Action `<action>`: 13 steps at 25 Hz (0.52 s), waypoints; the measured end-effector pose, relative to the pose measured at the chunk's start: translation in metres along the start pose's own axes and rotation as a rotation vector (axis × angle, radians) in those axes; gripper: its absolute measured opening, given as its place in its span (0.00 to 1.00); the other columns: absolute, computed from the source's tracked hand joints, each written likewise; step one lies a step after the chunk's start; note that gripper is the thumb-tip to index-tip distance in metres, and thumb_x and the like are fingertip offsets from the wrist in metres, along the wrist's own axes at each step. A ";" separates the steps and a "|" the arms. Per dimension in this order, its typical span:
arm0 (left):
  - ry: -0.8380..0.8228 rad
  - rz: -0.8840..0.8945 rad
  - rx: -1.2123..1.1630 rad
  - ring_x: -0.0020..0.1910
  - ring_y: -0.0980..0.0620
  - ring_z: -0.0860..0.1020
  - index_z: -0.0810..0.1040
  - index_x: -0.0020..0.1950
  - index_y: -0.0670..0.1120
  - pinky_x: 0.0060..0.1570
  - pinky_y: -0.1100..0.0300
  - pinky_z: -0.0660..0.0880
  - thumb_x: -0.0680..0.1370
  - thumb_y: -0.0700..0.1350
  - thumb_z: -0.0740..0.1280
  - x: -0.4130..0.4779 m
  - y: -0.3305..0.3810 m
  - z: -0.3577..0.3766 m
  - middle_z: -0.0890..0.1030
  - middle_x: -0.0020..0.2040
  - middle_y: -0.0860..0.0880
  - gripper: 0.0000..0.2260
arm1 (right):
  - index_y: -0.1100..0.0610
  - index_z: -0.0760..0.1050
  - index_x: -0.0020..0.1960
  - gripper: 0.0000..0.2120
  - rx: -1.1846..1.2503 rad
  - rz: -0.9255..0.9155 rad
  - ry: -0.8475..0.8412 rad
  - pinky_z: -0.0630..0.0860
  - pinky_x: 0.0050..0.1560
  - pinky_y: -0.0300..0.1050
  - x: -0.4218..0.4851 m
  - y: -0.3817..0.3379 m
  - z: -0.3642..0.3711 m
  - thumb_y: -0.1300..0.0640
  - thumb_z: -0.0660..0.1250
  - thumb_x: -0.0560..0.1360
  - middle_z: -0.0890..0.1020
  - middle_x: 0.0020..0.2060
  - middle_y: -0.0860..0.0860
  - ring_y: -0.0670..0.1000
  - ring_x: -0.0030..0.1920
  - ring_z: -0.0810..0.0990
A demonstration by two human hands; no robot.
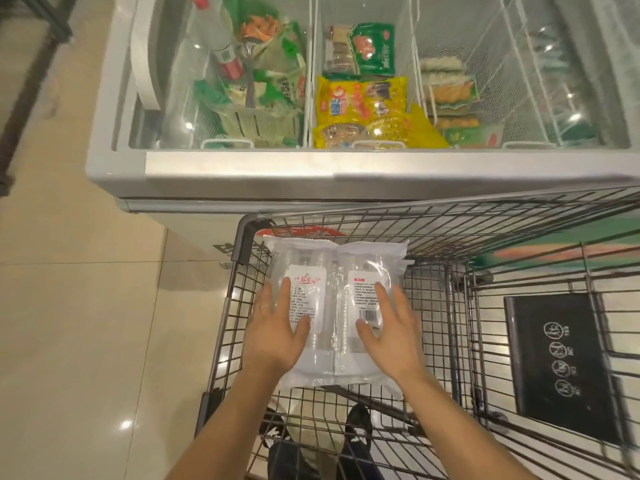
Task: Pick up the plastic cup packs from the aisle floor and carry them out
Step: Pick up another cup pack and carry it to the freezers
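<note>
Resting my left hand (277, 332) and right hand (393, 332) flat, fingers straight and gripping nothing, on two cup packs (367, 261) lying side by side over the left side of the cart (243, 237); they are off the floor, so I think only the carrying out is left

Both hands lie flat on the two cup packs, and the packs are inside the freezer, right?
Not the freezer. The head view shows the left hand and right hand flat on the cup packs in the wire cart beside it.

Cup packs (311, 258) in wire cart (450, 223)
</note>
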State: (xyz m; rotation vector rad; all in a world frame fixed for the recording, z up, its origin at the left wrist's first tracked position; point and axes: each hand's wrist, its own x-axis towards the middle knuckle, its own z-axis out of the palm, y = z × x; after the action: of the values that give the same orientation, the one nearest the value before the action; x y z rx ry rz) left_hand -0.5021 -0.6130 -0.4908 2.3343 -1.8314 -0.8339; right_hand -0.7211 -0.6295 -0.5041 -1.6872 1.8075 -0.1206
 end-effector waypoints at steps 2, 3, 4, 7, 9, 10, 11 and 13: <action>0.064 0.027 0.066 0.79 0.44 0.48 0.44 0.81 0.53 0.75 0.46 0.57 0.80 0.63 0.53 0.002 0.008 -0.019 0.49 0.81 0.44 0.34 | 0.43 0.46 0.79 0.35 -0.087 -0.049 0.032 0.48 0.77 0.60 -0.001 -0.016 -0.018 0.37 0.58 0.78 0.47 0.80 0.50 0.53 0.79 0.44; 0.099 0.032 0.083 0.79 0.44 0.48 0.45 0.81 0.53 0.75 0.46 0.56 0.80 0.64 0.52 0.001 0.015 -0.032 0.49 0.81 0.45 0.33 | 0.42 0.46 0.79 0.34 -0.119 -0.075 0.044 0.47 0.77 0.59 -0.002 -0.026 -0.030 0.36 0.56 0.78 0.47 0.80 0.50 0.53 0.79 0.44; 0.119 0.038 0.099 0.79 0.44 0.47 0.47 0.81 0.53 0.75 0.46 0.55 0.79 0.65 0.51 -0.001 0.021 -0.047 0.49 0.81 0.46 0.33 | 0.42 0.47 0.79 0.34 -0.148 -0.100 0.052 0.45 0.77 0.59 -0.003 -0.038 -0.042 0.36 0.55 0.78 0.47 0.80 0.50 0.53 0.79 0.43; 0.173 0.059 0.179 0.79 0.44 0.46 0.49 0.81 0.54 0.75 0.45 0.52 0.78 0.65 0.48 -0.013 0.032 -0.097 0.49 0.81 0.47 0.33 | 0.42 0.48 0.79 0.32 -0.241 -0.208 0.099 0.43 0.76 0.56 -0.010 -0.080 -0.080 0.34 0.51 0.79 0.47 0.80 0.51 0.55 0.79 0.43; 0.235 0.039 0.198 0.79 0.44 0.47 0.50 0.80 0.55 0.75 0.45 0.51 0.77 0.65 0.46 -0.028 0.035 -0.136 0.51 0.81 0.47 0.33 | 0.42 0.49 0.79 0.32 -0.281 -0.287 0.123 0.42 0.76 0.56 -0.017 -0.114 -0.105 0.33 0.50 0.79 0.47 0.80 0.51 0.55 0.79 0.42; 0.271 0.023 0.204 0.79 0.44 0.47 0.50 0.80 0.55 0.75 0.45 0.51 0.77 0.65 0.47 -0.039 0.034 -0.157 0.51 0.81 0.46 0.33 | 0.42 0.49 0.79 0.32 -0.299 -0.324 0.126 0.41 0.76 0.56 -0.023 -0.133 -0.117 0.33 0.49 0.79 0.47 0.80 0.51 0.55 0.79 0.42; 0.306 0.008 0.222 0.79 0.44 0.47 0.50 0.80 0.54 0.75 0.46 0.51 0.78 0.65 0.48 -0.051 0.032 -0.177 0.51 0.81 0.46 0.32 | 0.43 0.48 0.79 0.33 -0.318 -0.361 0.129 0.41 0.76 0.57 -0.031 -0.154 -0.128 0.32 0.47 0.78 0.46 0.80 0.51 0.55 0.79 0.41; 0.372 -0.033 0.246 0.79 0.44 0.47 0.50 0.80 0.54 0.75 0.45 0.50 0.79 0.64 0.52 -0.078 0.022 -0.218 0.50 0.81 0.46 0.32 | 0.43 0.47 0.79 0.34 -0.353 -0.451 0.143 0.42 0.76 0.58 -0.047 -0.198 -0.147 0.32 0.44 0.77 0.46 0.80 0.51 0.56 0.79 0.41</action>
State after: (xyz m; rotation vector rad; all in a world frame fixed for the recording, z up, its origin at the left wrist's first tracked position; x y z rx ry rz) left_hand -0.4360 -0.6083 -0.2680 2.4534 -1.8185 -0.1595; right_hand -0.6285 -0.6714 -0.2748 -2.3758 1.5824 -0.1214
